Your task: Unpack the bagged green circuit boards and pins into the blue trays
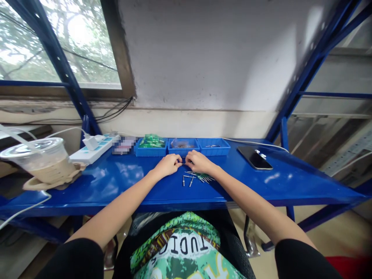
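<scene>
Hands: two, frame centre; the left hand (167,164) pinches a tiny thin piece (183,163), the right hand (200,161) curls at its other end, its pinch impossible to tell.
Silver metal rods: two apart (183,181), just below the hands; more in a pile (207,179) by the right wrist, too crowded to count.
Blue rectangular plastic bins (215,152): three, beyond the hands.
Black flat phone (252,158): one, right of centre, two white earbuds (260,154) on it.
Clear plastic cup (48,164): one, left edge.
</scene>
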The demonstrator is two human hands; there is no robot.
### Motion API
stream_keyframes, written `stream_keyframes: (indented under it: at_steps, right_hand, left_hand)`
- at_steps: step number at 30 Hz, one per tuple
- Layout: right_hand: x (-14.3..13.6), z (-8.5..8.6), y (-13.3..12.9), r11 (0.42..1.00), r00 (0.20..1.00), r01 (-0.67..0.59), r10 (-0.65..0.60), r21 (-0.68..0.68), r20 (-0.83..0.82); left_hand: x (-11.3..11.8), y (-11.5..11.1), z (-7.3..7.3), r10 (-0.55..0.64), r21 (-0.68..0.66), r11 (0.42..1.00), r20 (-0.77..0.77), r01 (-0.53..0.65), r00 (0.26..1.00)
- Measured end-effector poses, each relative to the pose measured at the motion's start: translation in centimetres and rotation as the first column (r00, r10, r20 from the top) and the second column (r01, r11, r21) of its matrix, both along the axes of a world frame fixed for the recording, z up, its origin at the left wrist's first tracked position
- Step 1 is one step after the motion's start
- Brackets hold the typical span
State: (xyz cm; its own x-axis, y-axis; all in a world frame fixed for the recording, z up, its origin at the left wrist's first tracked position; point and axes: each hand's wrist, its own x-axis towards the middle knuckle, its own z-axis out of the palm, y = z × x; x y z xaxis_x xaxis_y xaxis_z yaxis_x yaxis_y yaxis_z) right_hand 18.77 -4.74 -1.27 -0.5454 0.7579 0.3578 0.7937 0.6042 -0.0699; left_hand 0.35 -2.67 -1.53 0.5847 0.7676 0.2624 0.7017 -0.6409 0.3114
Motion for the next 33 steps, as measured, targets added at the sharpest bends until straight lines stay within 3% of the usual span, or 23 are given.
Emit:
stream_keyframes:
  at_steps: [8, 14, 18, 24, 29, 31, 33]
  right_hand:
    - [-0.1, 0.1, -0.5, 0.999, 0.995, -0.037, 0.04, 0.03, -0.09]
    - [-0.2, 0.6, -0.8, 0.978, 0.984, 0.03, 0.008, 0.206, -0.18]
    - [0.0, 0.9, -0.8, 0.97, 0.974, 0.054, 0.001, 0.238, -0.225]
    - [0.1, 0.9, -0.9, 0.97, 0.952, 0.041, 0.034, 0.238, -0.305]
    - [0.2, 1.6, -1.0, 0.96, 0.955, 0.021, 0.064, 0.281, -0.288]
    - [0.8, 2.1, -0.6, 0.949, 0.954, 0.064, 0.032, 0.309, -0.297]
    - [2.2, 2.6, 0.1, 0.918, 0.935, 0.191, -0.062, 0.347, -0.348]
  left_hand:
    - [0.1, 0.4, -0.3, 0.043, 0.032, 0.998, 0.057, -0.045, 0.997]
    - [0.2, 0.0, 0.4, -0.012, 0.041, 0.999, 0.286, 0.0, 0.958]
    - [0.3, -0.7, 1.0, -0.035, 0.042, 0.999, 0.442, 0.018, 0.896]
    - [0.3, -1.2, 1.4, -0.058, 0.076, 0.997, 0.442, 0.027, 0.895]
    - [0.4, -1.5, 1.4, -0.018, 0.028, 1.0, 0.465, 0.006, 0.885]
    - [0.4, -1.5, 1.3, -0.016, 0.008, 1.0, 0.45, 0.014, 0.893]
    - [0.5, -1.4, 0.9, 0.01, 0.001, 1.0, 0.378, -0.011, 0.926]
